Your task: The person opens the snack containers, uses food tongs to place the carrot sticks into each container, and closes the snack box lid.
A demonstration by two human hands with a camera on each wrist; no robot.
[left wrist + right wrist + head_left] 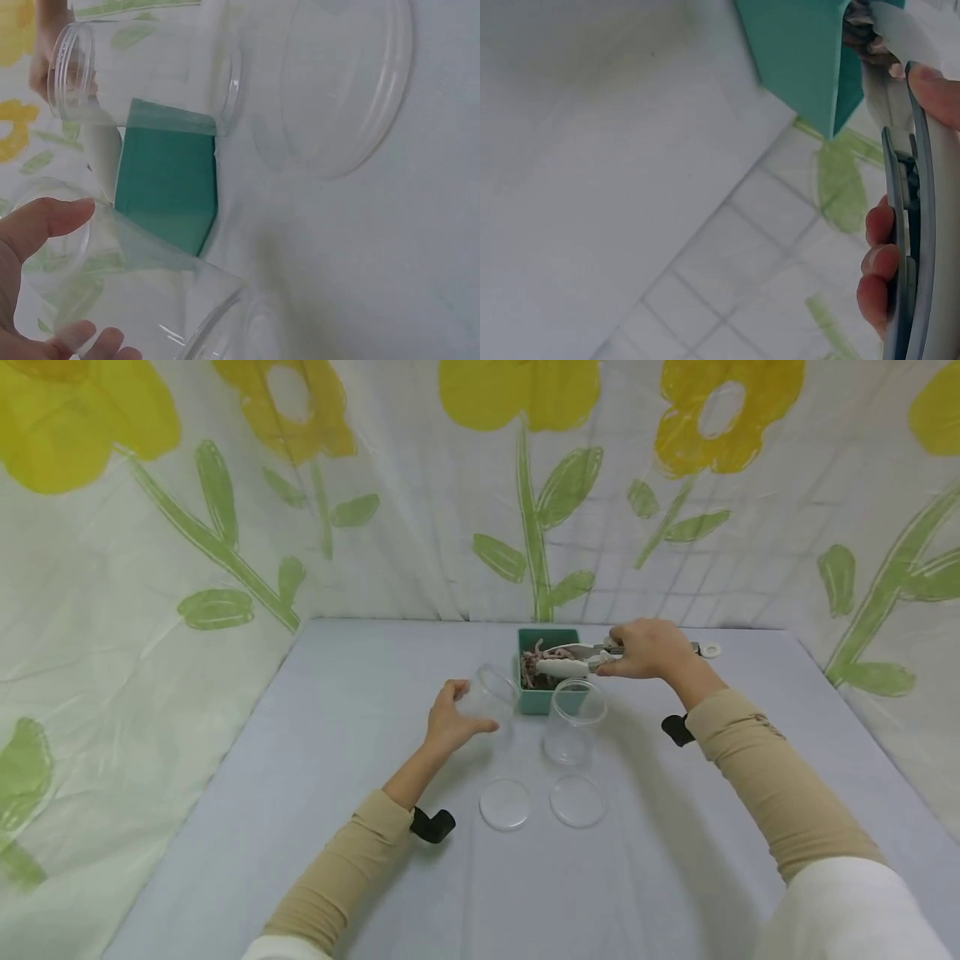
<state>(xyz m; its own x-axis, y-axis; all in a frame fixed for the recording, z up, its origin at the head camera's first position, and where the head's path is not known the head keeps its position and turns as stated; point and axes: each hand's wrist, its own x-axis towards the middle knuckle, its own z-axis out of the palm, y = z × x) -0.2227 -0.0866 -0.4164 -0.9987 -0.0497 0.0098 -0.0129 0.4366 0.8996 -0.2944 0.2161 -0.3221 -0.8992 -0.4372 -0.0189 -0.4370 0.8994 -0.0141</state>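
In the head view my left hand (450, 723) grips a clear plastic jar (495, 690), its mouth tilted toward the green box (534, 702). The left wrist view shows the thumb on one side of this jar (142, 277) and the fingertips on the other. My right hand (647, 650) holds white-tipped tongs (564, 667), whose head is down in the box among brownish-pink, strand-like pieces (534, 675). In the right wrist view the thumb and fingers squeeze the grey-edged tong handles (922, 225). A second clear jar (567, 739) stands upright before the box, its mouth open.
Two round clear lids (505, 804) lie side by side on the white-covered table (360, 710), nearer to me than the jars. A flower-printed curtain (420, 527) hangs behind the table's far edge. Black wrist mounts (432, 826) stick out from both sleeves.
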